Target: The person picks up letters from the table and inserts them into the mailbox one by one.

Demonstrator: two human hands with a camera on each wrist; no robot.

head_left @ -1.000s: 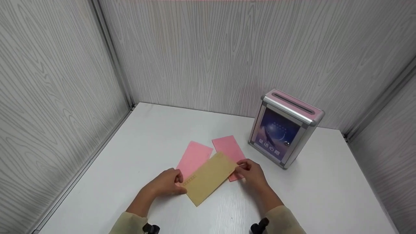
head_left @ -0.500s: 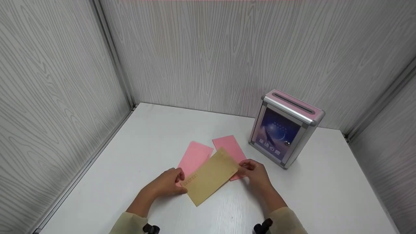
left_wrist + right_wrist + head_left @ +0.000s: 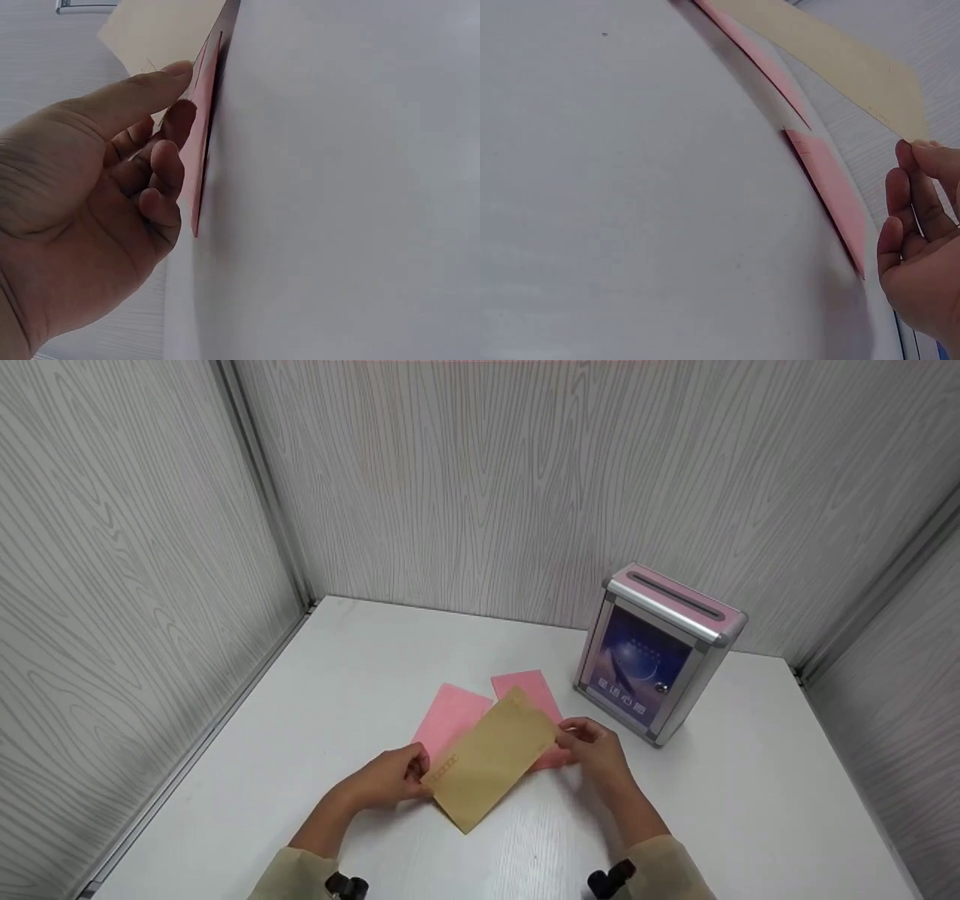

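A brown envelope (image 3: 491,757) is held slightly above the white table (image 3: 352,660), slanting from near left to far right. My left hand (image 3: 415,770) pinches its near left end, thumb on top. My right hand (image 3: 568,735) pinches its far right corner. Beneath it lie two pink envelopes: one (image 3: 446,716) on the left, one (image 3: 529,688) on the right. In the left wrist view my left hand (image 3: 169,97) is against a pink envelope's edge (image 3: 199,150), with the brown envelope (image 3: 161,30) beyond. The right wrist view shows my right hand (image 3: 911,187), the brown envelope (image 3: 832,52) and a pink envelope (image 3: 832,187).
A pink-topped metal box (image 3: 656,649) with a slot (image 3: 675,595) in its lid stands on the table at the right, just beyond my right hand. Grey wood-grain walls close in the table on the left, back and right.
Both hands have raised the brown envelope and carried it a little to the right and away; its far end now covers more of the right pink envelope.
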